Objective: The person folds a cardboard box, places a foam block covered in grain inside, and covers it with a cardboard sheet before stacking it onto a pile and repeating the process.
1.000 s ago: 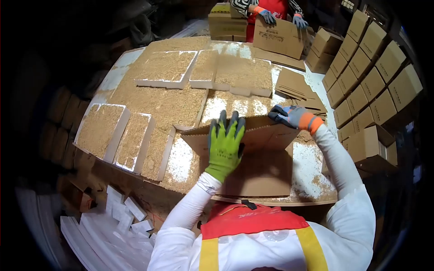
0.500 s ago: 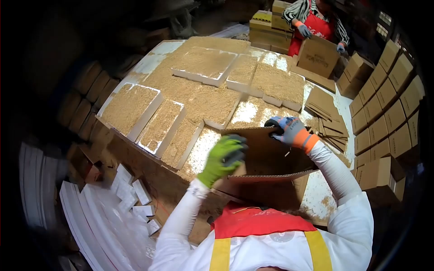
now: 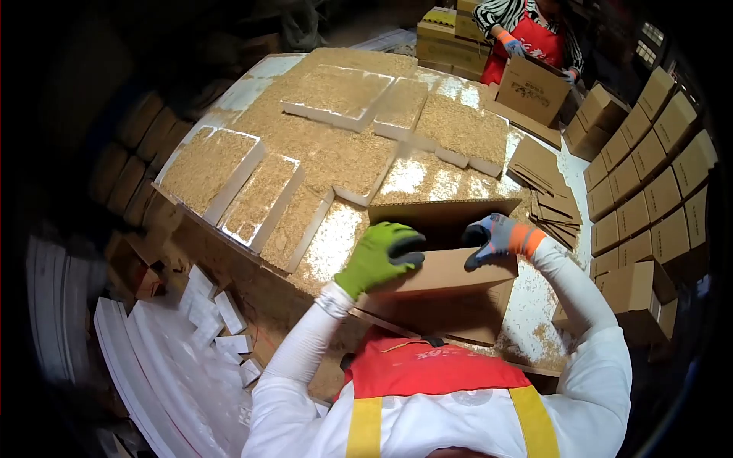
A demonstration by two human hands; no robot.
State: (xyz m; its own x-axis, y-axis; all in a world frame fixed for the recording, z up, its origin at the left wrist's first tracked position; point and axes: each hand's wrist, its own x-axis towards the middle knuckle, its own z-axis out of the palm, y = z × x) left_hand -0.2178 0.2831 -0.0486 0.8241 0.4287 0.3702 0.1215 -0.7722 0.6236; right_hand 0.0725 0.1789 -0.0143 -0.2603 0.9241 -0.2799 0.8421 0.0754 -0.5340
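In front of me on the table, a brown cardboard box (image 3: 435, 276) stands with its mouth facing up and its far panel (image 3: 450, 211) raised. My left hand (image 3: 385, 256), in a green and grey glove, is curled over the left end of the box, thumb at the near panel's upper edge. At the right end, my right hand (image 3: 495, 240), in a blue, grey and orange glove, bends its fingers over the rim. The inside of the box is dark, and the fingertips are partly hidden there. Below the near panel, more cardboard (image 3: 450, 313) lies in shadow.
White trays of brown crumbly material (image 3: 336, 91) cover much of the table. Flat cardboard pieces (image 3: 546, 172) lie at the right. Stacked boxes (image 3: 649, 160) line the right side. White foam pieces (image 3: 206, 313) are at lower left. Across the table, a co-worker (image 3: 534, 42) holds another box.
My left hand has come into clearer contact with the box's left end. My right hand has shifted from the far edge down toward the near panel, which now stands higher.
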